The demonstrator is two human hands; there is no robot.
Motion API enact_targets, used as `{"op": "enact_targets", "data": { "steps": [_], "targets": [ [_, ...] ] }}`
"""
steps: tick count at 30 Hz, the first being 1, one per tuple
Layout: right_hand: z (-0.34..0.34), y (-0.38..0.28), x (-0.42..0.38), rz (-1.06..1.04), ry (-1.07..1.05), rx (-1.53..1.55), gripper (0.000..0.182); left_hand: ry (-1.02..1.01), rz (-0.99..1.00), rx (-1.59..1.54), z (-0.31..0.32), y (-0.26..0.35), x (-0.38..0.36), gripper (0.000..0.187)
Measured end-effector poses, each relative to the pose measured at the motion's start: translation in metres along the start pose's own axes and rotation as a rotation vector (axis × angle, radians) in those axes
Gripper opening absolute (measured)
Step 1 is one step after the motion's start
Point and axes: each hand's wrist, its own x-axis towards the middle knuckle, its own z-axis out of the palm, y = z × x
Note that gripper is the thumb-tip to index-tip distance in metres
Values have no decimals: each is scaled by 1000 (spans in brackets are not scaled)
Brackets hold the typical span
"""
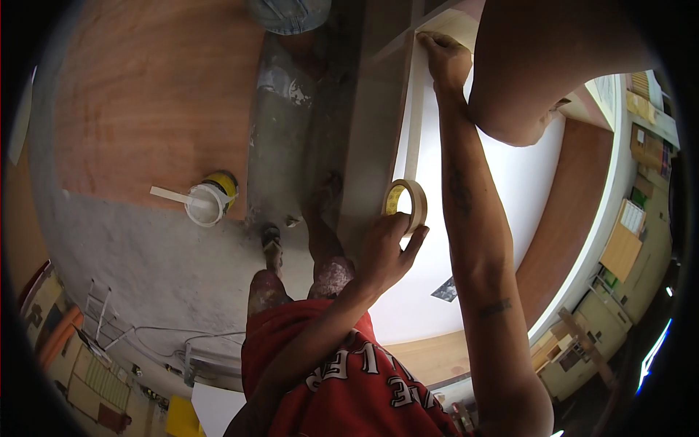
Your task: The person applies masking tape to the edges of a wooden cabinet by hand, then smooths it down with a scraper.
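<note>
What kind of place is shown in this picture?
Probably a room under renovation or painting. The left hand holds a roll of masking tape, the right hand presses a strip to a white panel, and a paint-spattered ladder stands nearby.

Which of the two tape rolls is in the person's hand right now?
The tan masking tape roll, held in the left hand with its strip running up to the right hand. The white roll with the yellow core lies untouched on the floor.
</note>
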Motion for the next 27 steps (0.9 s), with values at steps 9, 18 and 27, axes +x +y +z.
{"op": "enact_targets", "data": {
  "steps": [9, 18, 27],
  "targets": [
    [-10, -4, 9, 181, -323, 270, 37, 70, 38, -28, 3, 0, 2, 35],
    [-26, -3, -13, 108, -206, 80, 38, 96, 39, -60, 5, -4, 0, 28],
    [-10, 7, 5, 23, -71, -112, 39, 58, 15, -85, -2, 0, 1, 24]
  ]
}}
